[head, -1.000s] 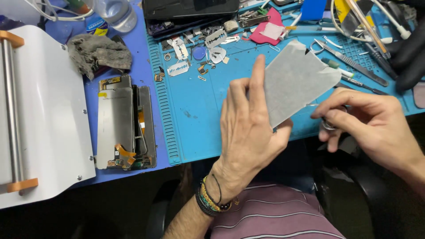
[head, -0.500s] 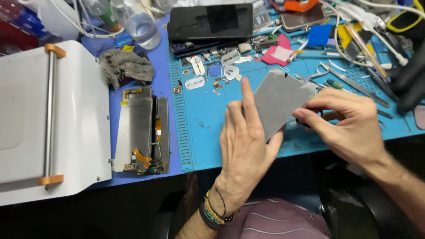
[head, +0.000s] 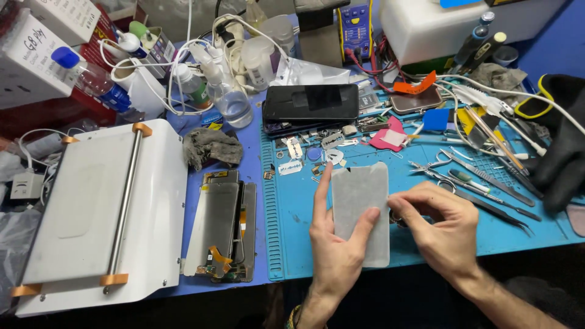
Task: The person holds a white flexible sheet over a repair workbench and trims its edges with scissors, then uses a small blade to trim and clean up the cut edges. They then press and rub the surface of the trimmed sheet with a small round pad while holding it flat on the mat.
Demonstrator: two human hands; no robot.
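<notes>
Left hand (head: 334, 253) fingers pinch a grey translucent sheet (head: 361, 210), thumb across its front, index finger along its left edge. Right hand (head: 442, 228) fingers press together at the sheet's right edge. The sheet sits upright above the blue mat (head: 292, 213) on the tabletop, with a stack of phone screens (head: 222, 225) to the left.

Bench: blue worktop (head: 244, 176), covered at right by a ribbed blue mat (head: 426, 237).
Front edge: dark space seen below the bench.
Light: even, from overhead; soft shadows cast.
Walls, windows: hidden by clutter.
</notes>
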